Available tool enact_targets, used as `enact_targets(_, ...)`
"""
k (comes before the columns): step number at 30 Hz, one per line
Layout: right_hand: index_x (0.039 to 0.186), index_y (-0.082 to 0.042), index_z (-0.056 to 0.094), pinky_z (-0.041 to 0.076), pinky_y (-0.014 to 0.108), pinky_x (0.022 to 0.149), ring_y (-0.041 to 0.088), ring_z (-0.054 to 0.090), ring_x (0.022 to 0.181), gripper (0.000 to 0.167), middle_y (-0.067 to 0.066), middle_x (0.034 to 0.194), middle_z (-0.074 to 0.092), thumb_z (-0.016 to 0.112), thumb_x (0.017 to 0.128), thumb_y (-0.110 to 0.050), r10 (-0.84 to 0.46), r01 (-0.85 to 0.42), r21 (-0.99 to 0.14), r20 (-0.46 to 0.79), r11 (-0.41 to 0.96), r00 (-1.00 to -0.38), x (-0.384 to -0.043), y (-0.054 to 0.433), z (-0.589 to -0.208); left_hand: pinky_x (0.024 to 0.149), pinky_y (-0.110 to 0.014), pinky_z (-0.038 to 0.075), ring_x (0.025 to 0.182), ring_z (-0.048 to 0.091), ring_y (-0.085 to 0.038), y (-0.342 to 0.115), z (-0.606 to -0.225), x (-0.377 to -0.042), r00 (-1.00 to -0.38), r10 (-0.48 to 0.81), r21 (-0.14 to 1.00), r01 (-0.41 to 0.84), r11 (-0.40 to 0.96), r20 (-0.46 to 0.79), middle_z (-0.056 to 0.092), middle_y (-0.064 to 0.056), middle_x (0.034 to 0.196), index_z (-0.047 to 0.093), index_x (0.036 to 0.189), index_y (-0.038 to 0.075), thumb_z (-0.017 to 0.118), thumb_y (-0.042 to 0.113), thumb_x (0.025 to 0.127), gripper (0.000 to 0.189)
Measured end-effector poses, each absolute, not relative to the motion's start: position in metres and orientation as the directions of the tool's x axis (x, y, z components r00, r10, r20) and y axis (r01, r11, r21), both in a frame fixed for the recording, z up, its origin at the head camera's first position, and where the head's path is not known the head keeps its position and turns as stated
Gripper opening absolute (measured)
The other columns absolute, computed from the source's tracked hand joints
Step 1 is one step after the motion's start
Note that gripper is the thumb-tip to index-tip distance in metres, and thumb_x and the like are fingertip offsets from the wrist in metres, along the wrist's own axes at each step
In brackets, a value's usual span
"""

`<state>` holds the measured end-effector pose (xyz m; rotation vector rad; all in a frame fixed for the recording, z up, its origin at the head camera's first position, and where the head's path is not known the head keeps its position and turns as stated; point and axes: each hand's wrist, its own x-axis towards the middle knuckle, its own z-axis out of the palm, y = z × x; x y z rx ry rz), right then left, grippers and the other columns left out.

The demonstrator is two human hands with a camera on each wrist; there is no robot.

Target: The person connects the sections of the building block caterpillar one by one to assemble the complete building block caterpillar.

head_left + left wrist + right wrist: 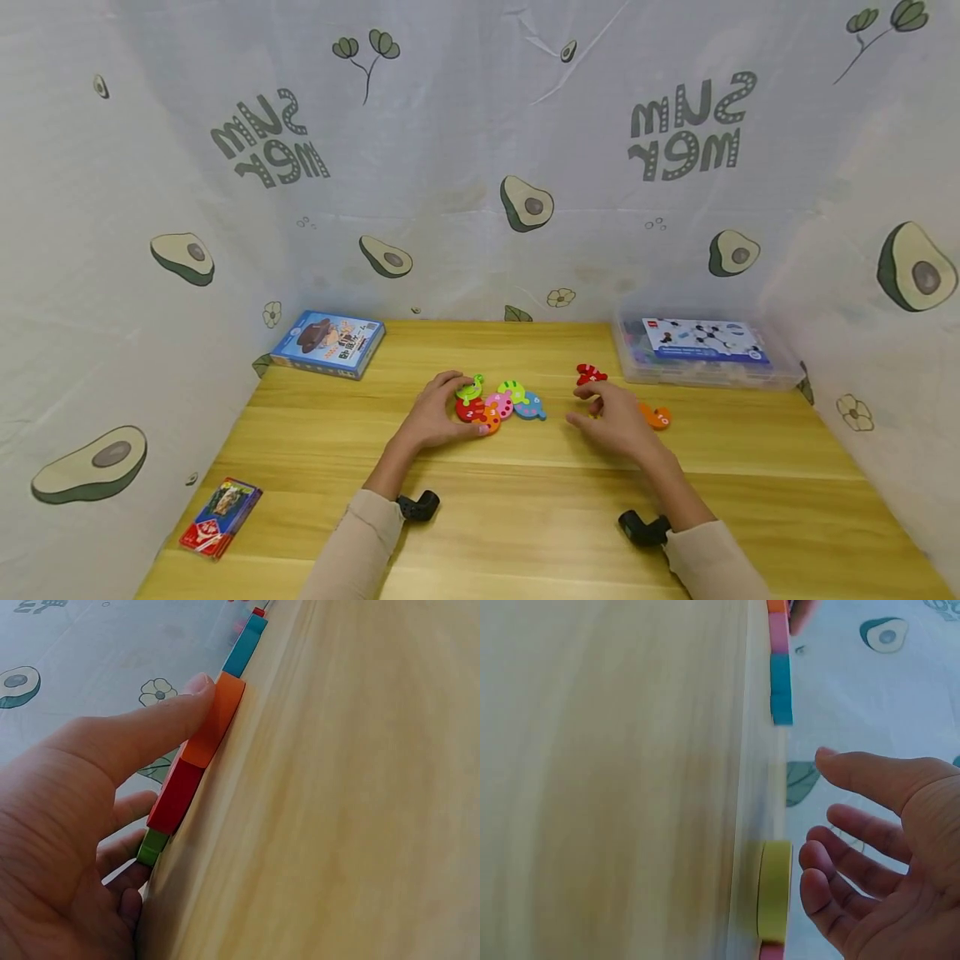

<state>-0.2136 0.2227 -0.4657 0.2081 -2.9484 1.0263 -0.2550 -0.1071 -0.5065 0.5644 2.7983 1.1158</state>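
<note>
Flat, colourful numbered puzzle pieces lie joined mid-table: a green head piece (pixel 471 390) with a face, a red piece (pixel 468 411), an orange piece (pixel 217 724), a pink piece (pixel 499 405), a light green piece (pixel 512 390) and a blue piece (pixel 529 407). My left hand (pixel 435 412) holds the left end of this row, thumb against the orange piece and fingers curled around the green head. My right hand (pixel 618 419) hovers, fingers loosely bent and holding nothing, by a yellow piece (pixel 775 892), which it mostly hides in the head view.
Near my right hand lie a loose red piece (pixel 590 375) and another orange piece (pixel 656 417). A clear plastic case (pixel 776 367) stands back right, a blue box (pixel 327 343) back left. Red-and-blue card packs (pixel 221 517) lie front left. Patterned cloth (pixel 465 167) borders the table.
</note>
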Motion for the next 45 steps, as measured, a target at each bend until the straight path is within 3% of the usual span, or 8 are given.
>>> enact_targets(15, 0.124, 0.003, 0.070, 0.040, 0.027, 0.065, 0.020, 0.049, 0.080, 0.050, 0.008, 0.086, 0.057, 0.085, 0.085, -0.024, -0.105, -0.102, -0.562, 0.027, 0.821, -0.994, -0.196, 0.259, -0.464, 0.117, -0.062, 0.037, 0.147, 0.039, -0.035, -0.108, -0.513, -0.258, -0.930, 0.358, 0.673, 0.317, 0.668, 0.082, 0.042, -0.006, 0.158, 0.056, 0.146, 0.021, 0.087, 0.059, 0.072, 0.089)
enact_targets(28, 0.121, 0.004, 0.070, 0.045, 0.024, 0.067, 0.020, 0.051, 0.081, 0.050, 0.008, 0.094, 0.062, 0.088, 0.080, -0.018, -0.175, -0.185, -0.547, 0.071, 0.817, -0.982, -0.198, 0.257, -0.468, 0.118, -0.061, 0.037, 0.150, 0.037, -0.034, -0.106, -0.515, -0.258, -0.938, 0.342, 0.667, 0.287, 0.687, 0.052, 0.039, -0.004, 0.161, 0.055, 0.148, 0.025, 0.087, 0.059, 0.072, 0.089)
enact_targets(38, 0.124, 0.003, 0.068, 0.045, 0.025, 0.069, 0.020, 0.050, 0.084, 0.054, 0.016, 0.113, 0.060, 0.089, 0.079, -0.018, -0.188, -0.199, -0.531, 0.076, 0.823, -0.979, -0.200, 0.253, -0.473, 0.118, -0.060, 0.037, 0.150, 0.037, -0.034, -0.106, -0.515, -0.258, -0.937, 0.343, 0.665, 0.295, 0.686, 0.062, 0.039, -0.004, 0.162, 0.056, 0.147, 0.023, 0.087, 0.058, 0.073, 0.088)
enact_targets(45, 0.126, 0.005, 0.067, 0.040, 0.025, 0.065, 0.017, 0.047, 0.078, 0.056, 0.006, 0.087, 0.056, 0.089, 0.081, -0.020, -0.192, -0.198, -0.512, 0.066, 0.836, -0.979, -0.202, 0.253, -0.477, 0.117, -0.063, 0.037, 0.149, 0.037, -0.036, -0.107, -0.514, -0.258, -0.933, 0.353, 0.674, 0.309, 0.671, 0.076, 0.039, -0.007, 0.162, 0.056, 0.147, 0.021, 0.085, 0.058, 0.074, 0.087)
